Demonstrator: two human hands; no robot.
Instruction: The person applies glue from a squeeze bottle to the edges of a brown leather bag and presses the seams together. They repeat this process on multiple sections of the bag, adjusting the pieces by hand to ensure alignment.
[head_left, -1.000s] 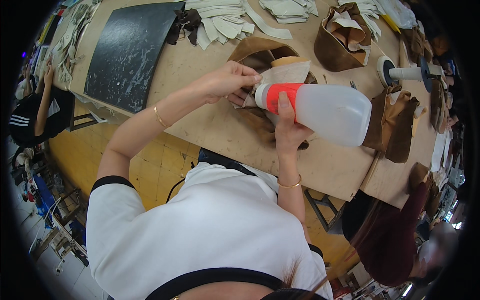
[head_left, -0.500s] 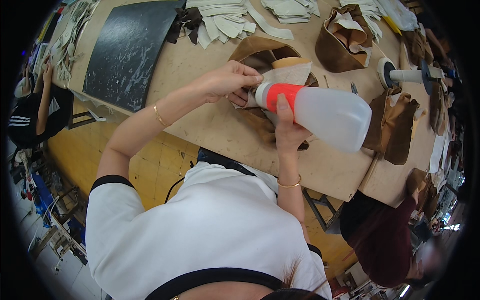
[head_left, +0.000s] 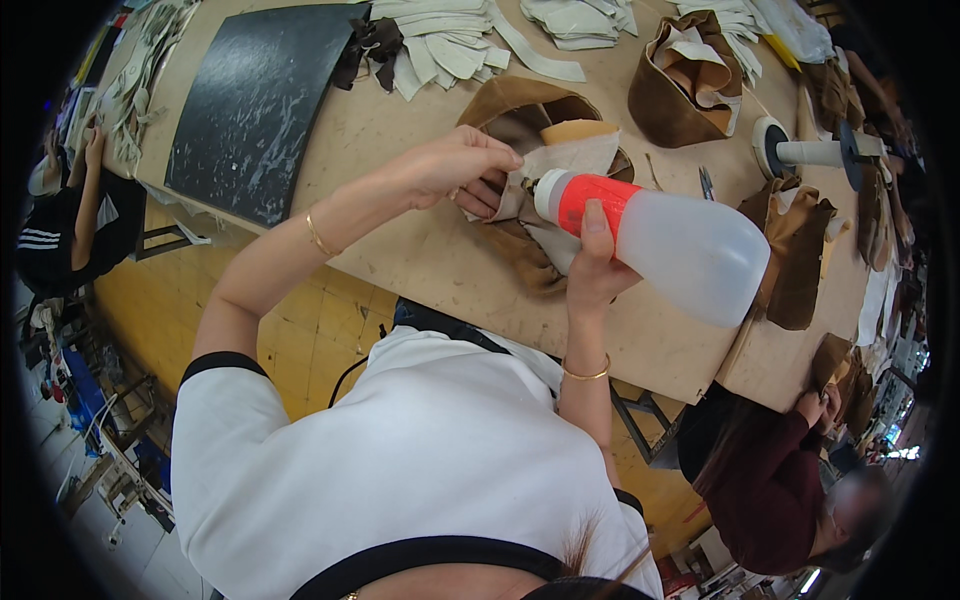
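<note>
1. Bench (head_left: 420,250): one dark mat (head_left: 255,105) at its left end, pale cut pieces (head_left: 450,45) heaped along the far edge, one thread spool (head_left: 810,152) at the right.
2. Brown leather pieces (head_left: 795,260): several lie near the bottle; one open shell (head_left: 690,85) stands beyond it.
3. Right hand (head_left: 597,265): grip clenched around one translucent squeeze bottle (head_left: 690,250) with a red collar, tilted, nozzle touching the beige piece (head_left: 560,165).
4. Left hand (head_left: 455,165): grip pinching that beige piece, at bench centre.
5. Two other people sit nearby.

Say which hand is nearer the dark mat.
Left. The left hand holds the pale leather piece right of the dark mat; the right hand grips the squeeze bottle, farther right.
</note>
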